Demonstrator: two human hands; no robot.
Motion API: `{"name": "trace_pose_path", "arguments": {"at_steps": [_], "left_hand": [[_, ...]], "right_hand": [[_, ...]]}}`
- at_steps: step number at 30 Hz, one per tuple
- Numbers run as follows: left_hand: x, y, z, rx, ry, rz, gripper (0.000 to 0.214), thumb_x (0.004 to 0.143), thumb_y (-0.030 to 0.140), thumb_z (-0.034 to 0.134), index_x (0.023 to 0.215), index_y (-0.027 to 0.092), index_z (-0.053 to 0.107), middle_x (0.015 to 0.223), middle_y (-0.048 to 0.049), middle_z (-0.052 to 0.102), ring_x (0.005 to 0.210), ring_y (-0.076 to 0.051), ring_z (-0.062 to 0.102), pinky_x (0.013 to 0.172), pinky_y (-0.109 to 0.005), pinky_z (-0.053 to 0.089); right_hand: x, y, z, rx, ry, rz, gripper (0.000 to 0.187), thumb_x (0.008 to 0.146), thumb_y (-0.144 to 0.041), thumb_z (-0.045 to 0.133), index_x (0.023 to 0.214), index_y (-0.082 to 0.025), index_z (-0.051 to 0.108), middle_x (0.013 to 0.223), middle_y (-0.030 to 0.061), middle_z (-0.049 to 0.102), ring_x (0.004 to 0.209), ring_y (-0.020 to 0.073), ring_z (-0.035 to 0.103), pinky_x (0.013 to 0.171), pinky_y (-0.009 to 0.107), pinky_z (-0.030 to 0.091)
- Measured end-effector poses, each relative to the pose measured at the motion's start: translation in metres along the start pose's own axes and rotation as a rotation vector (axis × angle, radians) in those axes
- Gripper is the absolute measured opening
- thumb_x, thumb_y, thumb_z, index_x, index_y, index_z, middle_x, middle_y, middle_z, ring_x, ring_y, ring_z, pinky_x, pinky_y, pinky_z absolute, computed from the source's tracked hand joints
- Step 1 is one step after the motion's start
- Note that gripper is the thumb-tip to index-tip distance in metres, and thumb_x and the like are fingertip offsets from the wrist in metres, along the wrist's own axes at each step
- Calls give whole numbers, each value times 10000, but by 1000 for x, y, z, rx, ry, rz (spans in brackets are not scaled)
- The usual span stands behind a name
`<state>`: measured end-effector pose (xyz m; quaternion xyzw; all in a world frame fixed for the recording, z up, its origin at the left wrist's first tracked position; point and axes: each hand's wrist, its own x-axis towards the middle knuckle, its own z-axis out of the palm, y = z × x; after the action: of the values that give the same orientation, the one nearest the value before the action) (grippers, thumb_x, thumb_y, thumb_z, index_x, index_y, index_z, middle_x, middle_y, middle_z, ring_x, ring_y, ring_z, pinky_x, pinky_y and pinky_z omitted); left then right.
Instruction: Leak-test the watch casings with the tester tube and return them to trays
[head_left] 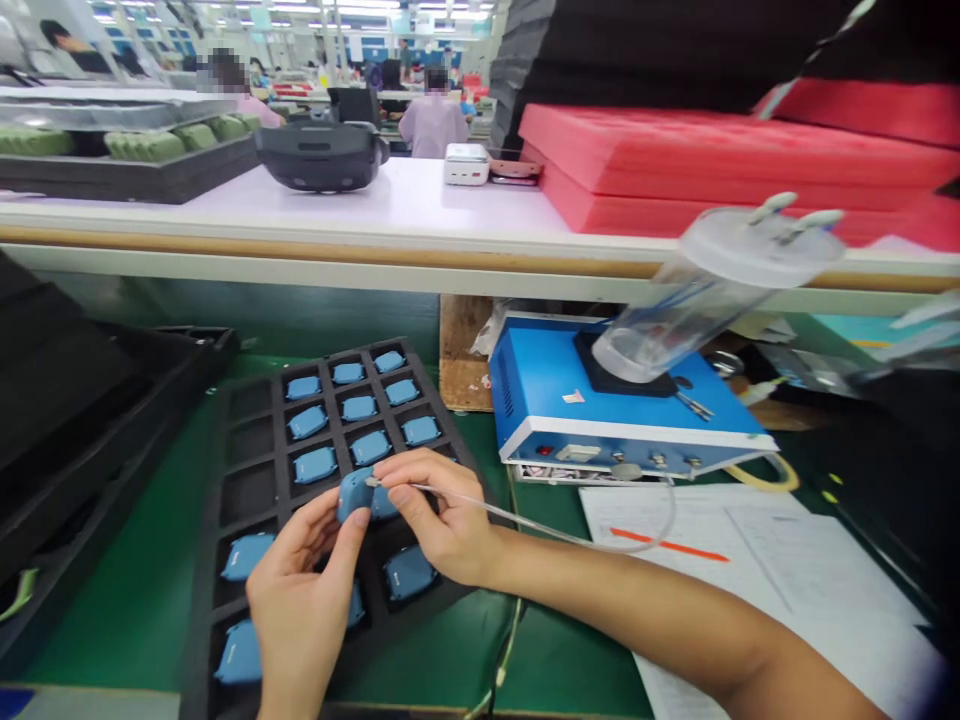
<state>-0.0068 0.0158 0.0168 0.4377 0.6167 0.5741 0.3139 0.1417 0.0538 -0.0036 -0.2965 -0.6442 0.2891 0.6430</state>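
Blue rounded plastic housing (pixel 354 495) sits just above a black foam tray (pixel 247 470), held by the left hand (pixel 300 600), whose fingers and thumb curl closely around it. The right hand (pixel 439 520) is nearly closed, pinching a thin clear plastic tube (pixel 555 525) between thumb and forefinger, with the tube's slim metal tip (pixel 371 482) at the housing's upper edge. Under both hands, the tray's square cells hold more blue plastic housings (pixel 360 408). Right of the tray stand a blue metal-cased bench unit (pixel 622 425), bearing a tilted clear plastic jar with a white lid (pixel 712 300), and white printed papers (pixel 787 570). Beyond the tray, red foam sheets (pixel 712 150) lie on a white shelf (pixel 360 200). A shaky pinch could let the metal tip skid and scratch the housing, a snag on the papers could tug the tube loose, and a fumbled housing could knock others from their cells.
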Motion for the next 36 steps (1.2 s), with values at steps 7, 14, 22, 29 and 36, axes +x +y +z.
{"name": "trace_pose_path", "arguments": {"at_steps": [7, 14, 22, 29, 36], "left_hand": [[4, -1, 3, 58, 58, -20, 393, 625, 393, 891, 953, 187, 826, 937, -73, 840, 816, -233, 816, 817, -279, 664], [2, 4, 4, 87, 70, -23, 406, 615, 407, 895, 956, 196, 829, 950, -72, 840, 824, -245, 816, 838, -312, 667], [3, 2, 3, 99, 74, -48, 443, 612, 428, 895, 979, 190, 826, 973, -82, 838, 852, -266, 815, 867, -357, 668], [3, 1, 4, 101, 76, -42, 448, 629, 433, 893, 1000, 193, 823, 986, -81, 838, 862, -270, 813, 878, -377, 670], [2, 5, 3, 86, 66, -53, 434, 630, 435, 897, 982, 193, 819, 967, -79, 836, 846, -278, 811, 875, -397, 675]], "right_hand": [[5, 2, 0, -17, 11, -21, 127, 1007, -244, 619, 957, -211, 731, 998, 87, 816, 972, 188, 785, 893, 335, 649], [7, 2, 0, -17, 19, -24, 131, 1007, -270, 624, 946, -217, 727, 997, 79, 821, 957, 186, 789, 880, 329, 653], [7, 2, 0, -5, 20, -30, 111, 999, -241, 634, 958, -212, 733, 997, 82, 818, 959, 188, 787, 885, 330, 649], [7, 1, -1, -4, 4, -32, 112, 1005, -235, 628, 949, -204, 720, 996, 91, 813, 965, 191, 780, 890, 330, 643], [7, 1, 0, -16, -3, 2, 121, 1007, -272, 617, 937, -232, 707, 1009, 76, 817, 977, 194, 785, 892, 338, 645]]}}
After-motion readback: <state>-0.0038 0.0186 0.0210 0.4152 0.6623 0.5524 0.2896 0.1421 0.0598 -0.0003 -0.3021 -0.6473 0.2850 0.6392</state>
